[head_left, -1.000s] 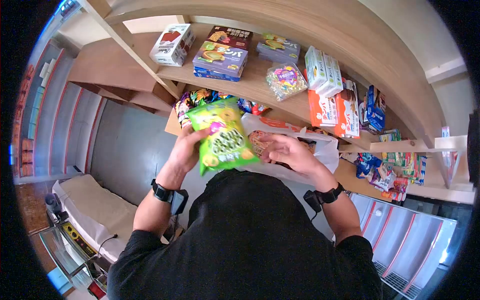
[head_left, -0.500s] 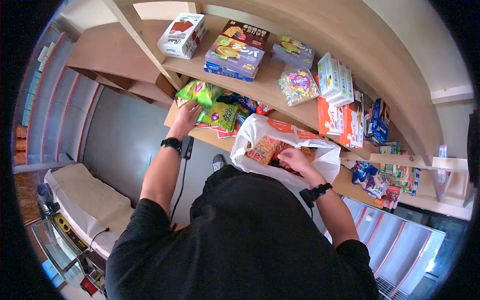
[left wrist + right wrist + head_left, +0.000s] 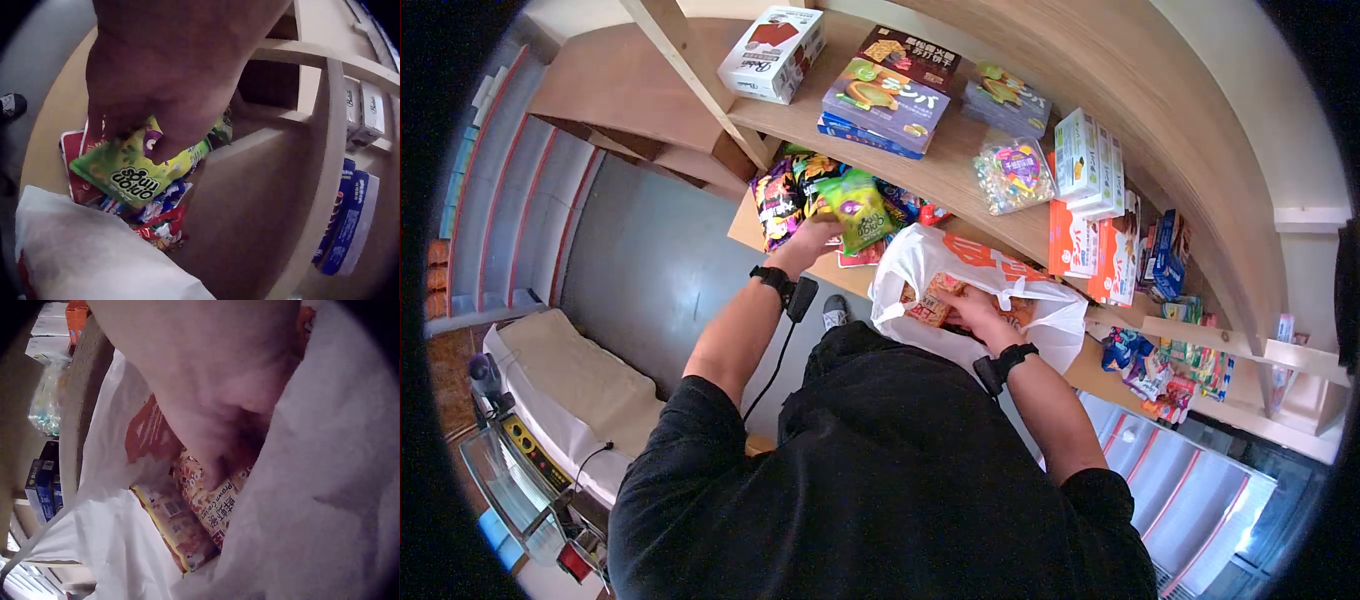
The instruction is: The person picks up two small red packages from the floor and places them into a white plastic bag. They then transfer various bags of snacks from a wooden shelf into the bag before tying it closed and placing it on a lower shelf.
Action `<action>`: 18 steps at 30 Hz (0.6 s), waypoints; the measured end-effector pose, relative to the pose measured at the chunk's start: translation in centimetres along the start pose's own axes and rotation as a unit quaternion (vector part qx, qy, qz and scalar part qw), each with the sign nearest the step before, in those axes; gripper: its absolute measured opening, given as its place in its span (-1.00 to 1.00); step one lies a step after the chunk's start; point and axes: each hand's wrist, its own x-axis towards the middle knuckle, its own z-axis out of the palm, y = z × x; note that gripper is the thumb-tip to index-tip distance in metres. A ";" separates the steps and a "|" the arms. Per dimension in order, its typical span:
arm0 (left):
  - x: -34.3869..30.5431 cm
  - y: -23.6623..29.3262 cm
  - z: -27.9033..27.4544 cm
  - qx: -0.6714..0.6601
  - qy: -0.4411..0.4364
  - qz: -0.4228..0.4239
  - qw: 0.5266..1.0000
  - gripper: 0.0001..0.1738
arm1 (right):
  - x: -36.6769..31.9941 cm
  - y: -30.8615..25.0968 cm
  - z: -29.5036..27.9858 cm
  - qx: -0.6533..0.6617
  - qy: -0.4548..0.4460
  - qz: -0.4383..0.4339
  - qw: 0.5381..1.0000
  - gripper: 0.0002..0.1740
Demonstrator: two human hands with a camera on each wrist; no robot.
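Note:
On the lower shelf, my left hand [image 3: 812, 243] holds a green bag of onion rings [image 3: 862, 212]. In the left wrist view its thumb and fingers pinch the bag's upper part, with the printed front [image 3: 134, 181] showing below. My right hand [image 3: 975, 308] reaches into a white plastic carrier bag [image 3: 1045, 335]. There it grips a packet of prawn crackers [image 3: 209, 494], the thumb on the printed face and the other fingers largely hidden. Another packet [image 3: 178, 528] with a yellow edge lies beside it inside the carrier bag.
Dark snack bags [image 3: 778, 205] stand left of the onion rings; red and blue packets lie around them. The upper shelf [image 3: 785, 122] overhangs, bearing snack boxes [image 3: 885, 100] and a tub of wrapped sweets [image 3: 1012, 175]. A wooden post [image 3: 690, 75] rises at its left end.
The green bag went from in front of my body to the lower shelf, first farther left, then right beside the dark bags. My right hand moved down into the carrier bag, onto the prawn crackers.

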 end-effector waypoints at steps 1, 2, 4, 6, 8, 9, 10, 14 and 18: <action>0.4 2.2 0.4 -0.126 0.028 -0.068 0.989 -0.59 | 0.3 0.4 0.1 -0.002 0.002 -0.023 1.000 -0.41; 0.6 3.4 0.7 -0.249 0.056 -0.133 0.958 -0.57 | -0.2 0.0 0.2 -0.007 0.010 -0.007 1.000 -0.42; 0.9 2.6 0.8 -0.208 0.083 -0.143 0.964 -0.50 | -1.8 -1.8 0.5 -0.015 0.028 0.021 0.999 -0.43; 1.2 1.1 1.5 -0.184 0.141 -0.154 0.961 -0.42 | -1.5 -0.4 -0.2 0.029 0.014 -0.030 0.999 -0.46; -0.5 1.2 2.6 -0.173 0.191 -0.152 0.954 -0.36 | -1.2 1.5 -1.9 -0.025 0.030 -0.091 0.995 -0.47; -1.7 1.6 2.8 -0.167 0.197 -0.151 0.954 -0.36 | -1.3 2.4 -3.0 -0.103 0.052 -0.125 0.985 -0.46; -2.9 1.9 3.0 -0.162 0.204 -0.150 0.954 -0.36 | -2.6 1.7 -2.9 -0.181 0.074 -0.158 0.968 -0.45; -6.3 3.3 3.4 -0.115 0.193 -0.129 0.966 -0.40 | -6.4 2.5 -5.2 -0.252 0.095 -0.251 0.930 -0.41; -10.3 11.3 3.4 -0.060 0.196 0.050 0.978 -0.47 | -16.1 -4.2 -3.7 -0.230 0.158 -0.368 0.887 -0.61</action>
